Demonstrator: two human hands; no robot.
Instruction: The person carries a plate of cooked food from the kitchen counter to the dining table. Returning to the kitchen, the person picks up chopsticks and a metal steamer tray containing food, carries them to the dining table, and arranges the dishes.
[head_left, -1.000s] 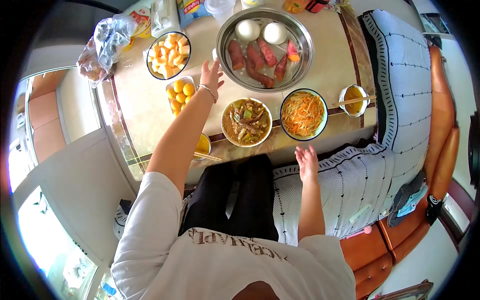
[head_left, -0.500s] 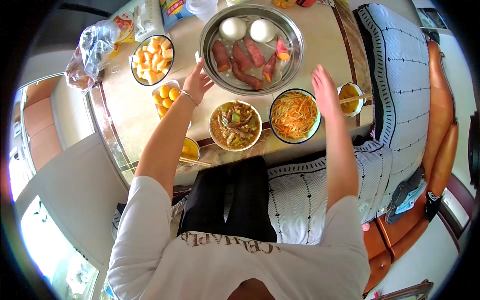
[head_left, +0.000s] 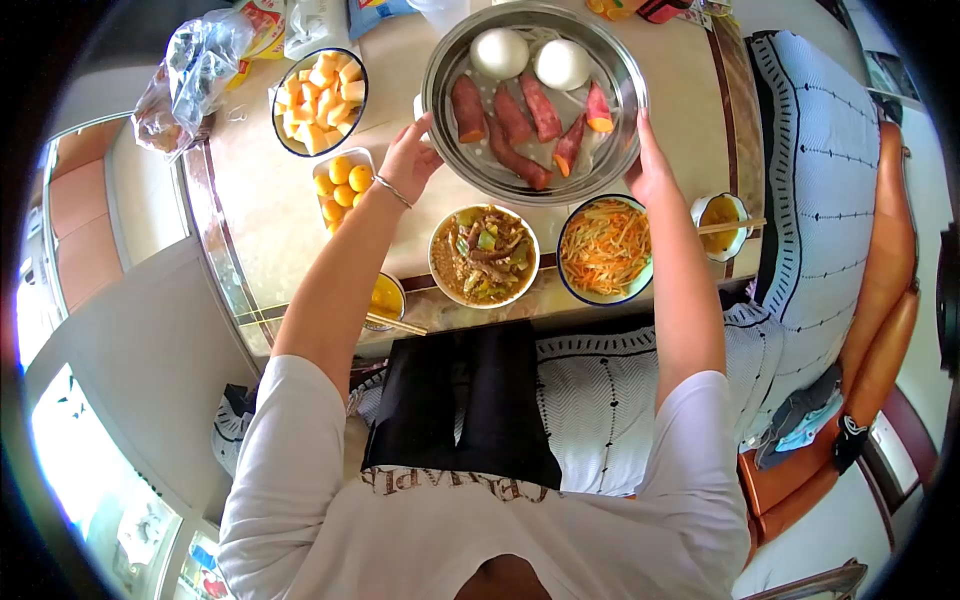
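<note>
At the steel pan (head_left: 612,150) rim, right hand (head_left: 650,165) has joined left hand (head_left: 408,160).

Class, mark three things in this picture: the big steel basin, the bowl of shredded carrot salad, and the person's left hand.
steel basin (head_left: 612,55): head view, on its bare right inner wall.
bowl of shredded carrot salad (head_left: 604,245): head view, on the middle of the salad.
left hand (head_left: 408,160): head view, on the back of the hand.

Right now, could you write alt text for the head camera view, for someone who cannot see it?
A seated person's left hand and right hand grip opposite rims of a large steel basin holding sweet potatoes and two white buns. Nearer the person sit a stir-fry bowl and a shredded carrot bowl.
</note>
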